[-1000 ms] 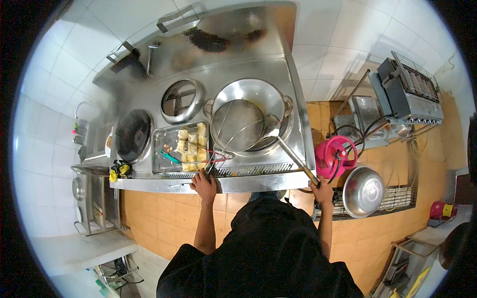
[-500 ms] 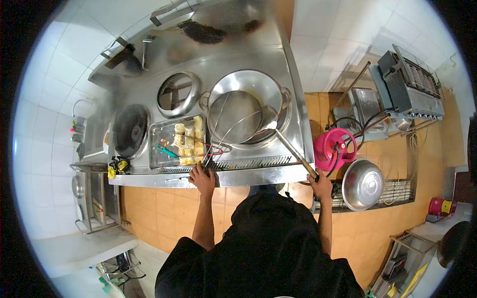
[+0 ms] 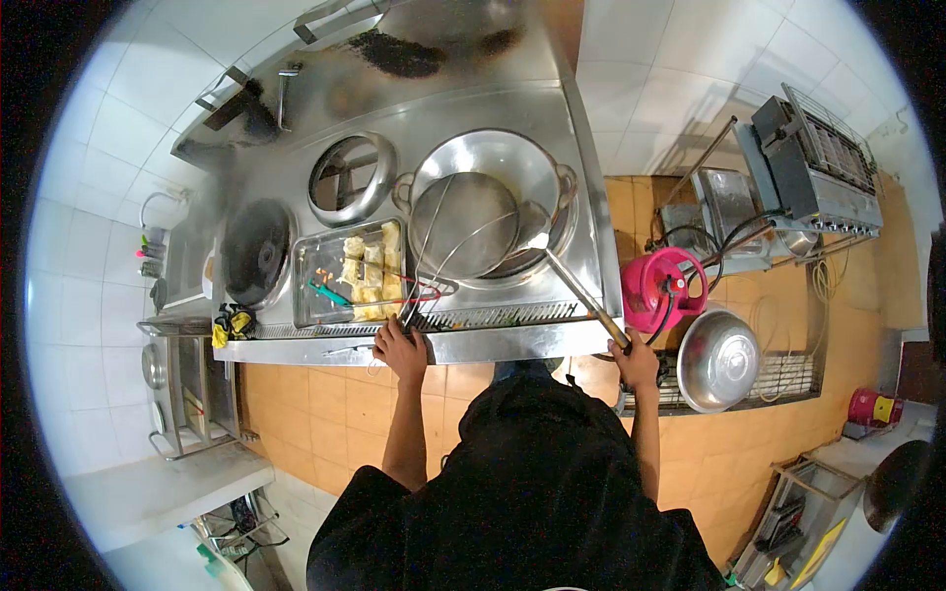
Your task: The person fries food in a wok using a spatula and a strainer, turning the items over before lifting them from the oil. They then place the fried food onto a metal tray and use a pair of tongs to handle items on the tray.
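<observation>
My left hand [image 3: 400, 353] is closed at the stove's front edge, around the handle of a round mesh strainer [image 3: 463, 227]. The strainer lies over a two-handled metal wok [image 3: 483, 148] on the right burner. Closed around the wood-coloured end of a ladle [image 3: 576, 276] is my right hand [image 3: 636, 361], by the stove's right corner. The ladle's bowl rests inside the wok, right of the strainer. Just beyond my left hand sits a metal tray [image 3: 307, 266] with pale yellow rolled pieces [image 3: 370, 281] and a turquoise-handled tool [image 3: 330, 292]. A thin red-edged frame crosses the tray's right side.
A black pan [image 3: 258, 254] sits on the left burner, with a metal ring [image 3: 352, 177] behind the tray. Yellow-black cloth [image 3: 235, 323] lies at the front left. Right of the stove stand a pink gas cylinder [image 3: 655, 291], a metal basin [image 3: 719, 361] and a grill [image 3: 813, 163].
The view has shifted slightly, so the stove appears a little higher. Both hands keep their holds, and the strainer and ladle have hardly moved.
</observation>
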